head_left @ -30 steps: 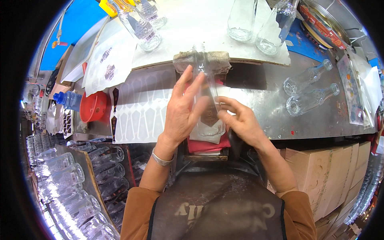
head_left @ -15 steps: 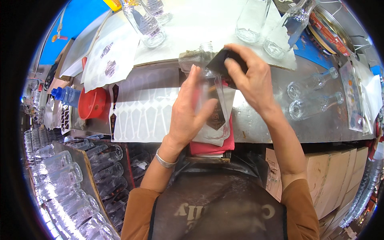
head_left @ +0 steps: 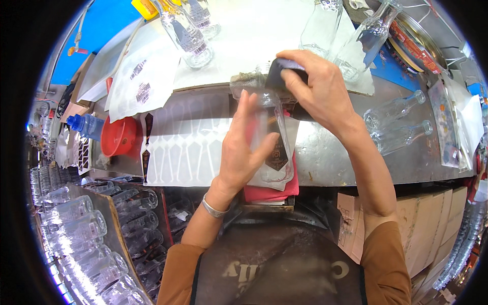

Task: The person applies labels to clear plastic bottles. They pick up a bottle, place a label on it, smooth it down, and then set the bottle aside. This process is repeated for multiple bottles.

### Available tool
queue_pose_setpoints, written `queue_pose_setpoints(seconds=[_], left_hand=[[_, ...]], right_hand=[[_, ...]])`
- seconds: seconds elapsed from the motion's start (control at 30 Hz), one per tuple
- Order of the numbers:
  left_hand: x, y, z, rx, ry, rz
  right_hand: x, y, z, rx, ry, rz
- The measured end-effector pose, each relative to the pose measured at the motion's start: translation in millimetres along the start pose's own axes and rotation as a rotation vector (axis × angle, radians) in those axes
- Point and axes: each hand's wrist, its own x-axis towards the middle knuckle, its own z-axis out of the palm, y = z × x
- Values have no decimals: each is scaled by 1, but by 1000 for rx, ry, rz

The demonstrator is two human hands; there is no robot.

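A clear glass bottle (head_left: 272,100) lies on a red cloth (head_left: 251,193) at the table's front edge, its neck pointing away from me. On its body sits a dark tie-shaped label (head_left: 277,158). My left hand (head_left: 236,147) is beside and partly over the bottle, fingers stretched out and blurred, holding nothing. In a pinch between thumb and fingers, my right hand (head_left: 323,89) has a dark flat scraper (head_left: 277,76) close to the bottle's neck; whether it touches the glass cannot be made out.
Left of the bottle lies a label sheet (head_left: 193,157), then a red bowl (head_left: 116,137). Two clear bottles (head_left: 394,114) lie on the right. Bottles (head_left: 193,51) stand on the raised white surface. Racked bottles (head_left: 81,229) are at lower left, cardboard boxes (head_left: 422,229) at lower right.
The scraper has tilted in my right hand, showing more of its upper face. My left hand stays beside the bottle. The whole view has shifted slightly.
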Motion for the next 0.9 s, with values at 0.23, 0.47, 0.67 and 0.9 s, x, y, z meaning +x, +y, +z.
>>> queue_pose_setpoints(seconds=[0.23, 0.47, 0.67, 0.9], left_hand=[[0, 1, 0, 5, 5, 18], [-23, -21, -32, -298, 204, -166], [-24, -13, -26, -380, 156, -259], [-39, -16, -19, -470, 67, -383]], right_hand=[[-3, -4, 4, 65, 75, -28], [-97, -52, -4, 172, -311, -362], [-51, -22, 1, 171, -206, -41], [-126, -39, -19, 371, -342, -229]])
